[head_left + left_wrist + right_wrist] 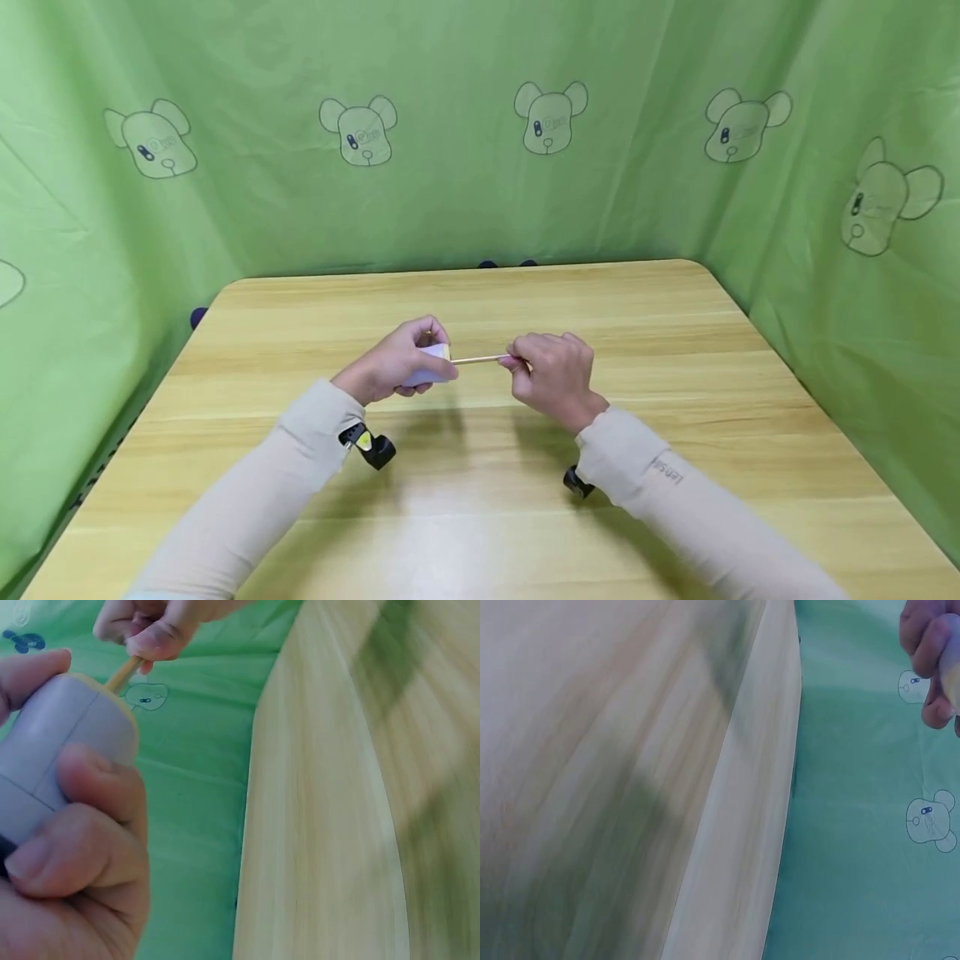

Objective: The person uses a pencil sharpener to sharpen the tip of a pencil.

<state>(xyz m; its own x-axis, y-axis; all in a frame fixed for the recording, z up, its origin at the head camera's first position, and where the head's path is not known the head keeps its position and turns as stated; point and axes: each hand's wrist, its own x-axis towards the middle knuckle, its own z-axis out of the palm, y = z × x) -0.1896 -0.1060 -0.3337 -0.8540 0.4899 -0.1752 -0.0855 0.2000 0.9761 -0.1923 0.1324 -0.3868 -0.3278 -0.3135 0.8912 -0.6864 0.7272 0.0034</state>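
Above the middle of the table, the left hand [405, 360] grips a small pale lavender housing [429, 365] with a yellow rim, rather like a pencil sharpener. Seams run along the housing [64, 739] in the left wrist view, where curled fingers wrap its near side. A thin yellow pencil-like stick [480, 360] spans the gap between the hands. Its left end meets the yellow-rimmed face of the housing; whether it sits inside a hole cannot be told. The right hand [555, 375] pinches the stick's other end between thumb and fingers. The right wrist view shows only the left hand [930, 645].
Below the hands lies a light wood-grain table [480, 308] with rounded far corners. A green curtain [465, 200] printed with bear heads surrounds its back and sides. Small black wrist cameras [380, 451] hang under both sleeves, above the tabletop.
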